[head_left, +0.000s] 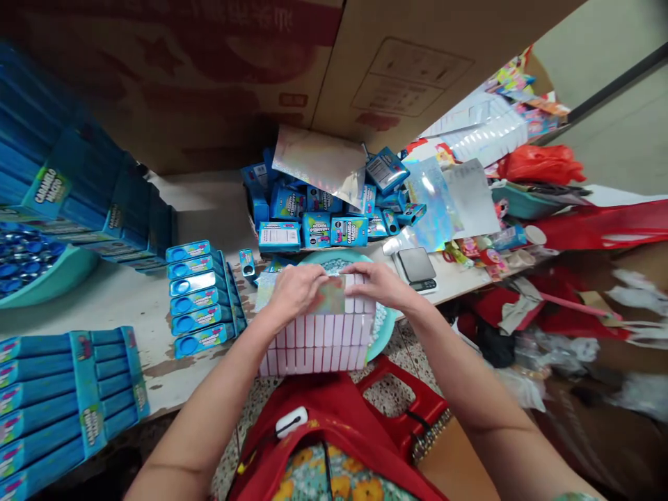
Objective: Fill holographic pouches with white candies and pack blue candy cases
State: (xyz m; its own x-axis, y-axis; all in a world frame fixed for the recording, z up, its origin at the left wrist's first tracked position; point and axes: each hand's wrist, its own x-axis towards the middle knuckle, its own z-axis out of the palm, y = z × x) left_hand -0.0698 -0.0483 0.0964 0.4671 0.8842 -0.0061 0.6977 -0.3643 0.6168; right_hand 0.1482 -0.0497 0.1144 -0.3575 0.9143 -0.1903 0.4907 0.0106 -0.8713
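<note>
My left hand (296, 291), fingers closed together, presses on a small shiny iridescent sheet (332, 298). At that sheet's right upper edge, my right hand (376, 282) has its thumb and fingers bent in a pinch. Beneath both hands lies a pale block or sheet (318, 344) marked with rows of narrow whitish strips. I cannot make out whether these strips are labels or small packs. The block covers part of a teal basin (385, 334) that holds small white pieces. A small blue box (247, 262) stands just left of the basin.
A carton of blue candy boxes (318, 226) stands beyond my hands, under a large cardboard box (234, 83). Blue box stacks (206, 299) line the left table. A small scale (416, 268) sits to the right. A red stool (399, 396) is below.
</note>
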